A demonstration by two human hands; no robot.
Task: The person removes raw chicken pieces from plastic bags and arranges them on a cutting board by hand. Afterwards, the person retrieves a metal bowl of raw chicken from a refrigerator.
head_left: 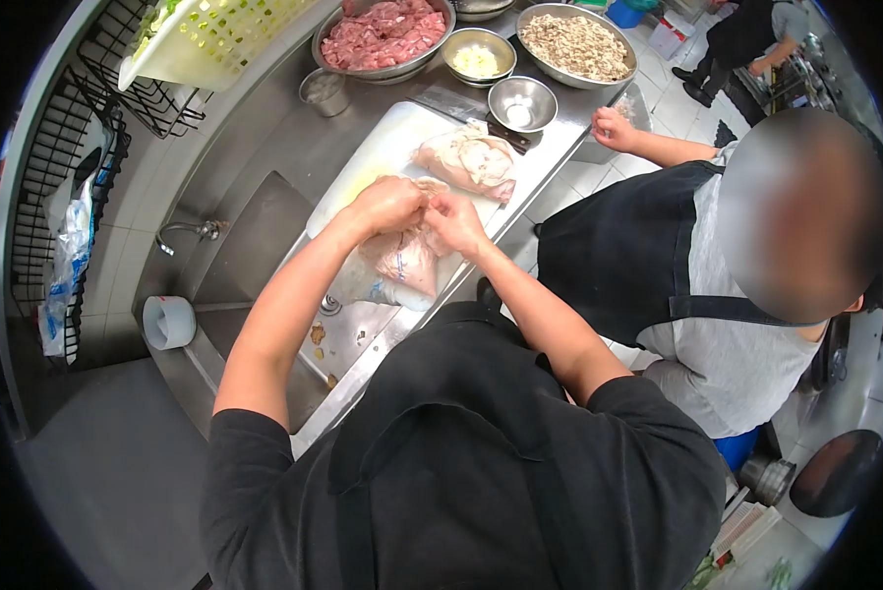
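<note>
A clear plastic bag of raw, pale pink meat (407, 264) lies on the white cutting board (348, 182). My left hand (390, 206) is closed at the bag's upper end, its fingers curled. Close beside it, my right hand (453, 224) pinches the gathered top of the same bag. The fingertips of both hands nearly meet, and the exact grip is partly hidden. Just beyond my hands rests another pale piece of raw meat, which looks like poultry (469, 162). A dark-handled knife (508, 138) lies at the board's far end.
Farther along the steel counter stand a bowl of red meat (382, 39), a small bowl of pale yellow pieces (478, 61), a bowl of chopped beige food (576, 47) and a steel bowl (522, 104). A sink (250, 241) is left. A co-worker in a black apron (609, 251) stands right.
</note>
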